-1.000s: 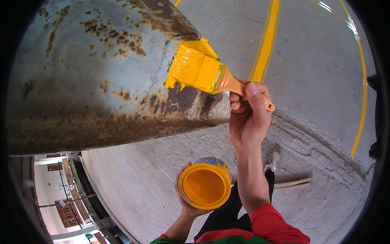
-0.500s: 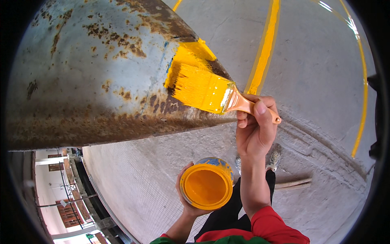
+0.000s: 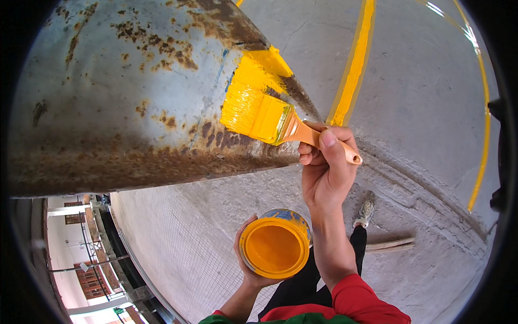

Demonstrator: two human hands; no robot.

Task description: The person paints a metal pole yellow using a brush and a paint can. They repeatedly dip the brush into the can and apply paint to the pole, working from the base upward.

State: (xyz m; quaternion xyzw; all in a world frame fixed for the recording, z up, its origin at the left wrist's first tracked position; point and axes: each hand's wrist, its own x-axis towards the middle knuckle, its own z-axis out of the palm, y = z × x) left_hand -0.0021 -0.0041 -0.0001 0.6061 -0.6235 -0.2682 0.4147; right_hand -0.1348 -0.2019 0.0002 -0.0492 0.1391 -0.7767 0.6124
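My right hand (image 3: 330,167) is closed round the orange handle of a wide paintbrush (image 3: 267,120), its bristles thick with yellow paint. Those bristles press against a rusty grey metal beam (image 3: 124,102), at the lower left of a wet yellow patch (image 3: 259,69) by the beam's right edge. In front of my body, my left hand (image 3: 251,272) grips an open paint can (image 3: 274,245) by its side. Orange-yellow paint lies inside the can, and smears mark its blue outer wall. Most of the left fingers are hidden behind it.
A yellow line (image 3: 353,65) runs along the grey concrete floor, with another curved line (image 3: 482,124) at the far right. Near my shoe (image 3: 365,211) lies a thin wooden strip (image 3: 389,245). A railing (image 3: 94,264) and a white building stand at the lower left.
My right hand has moved a little left with the brush, and the bristles now lie flatter on the metal. Yellow covers more of the surface. My left hand and the can have stayed put.
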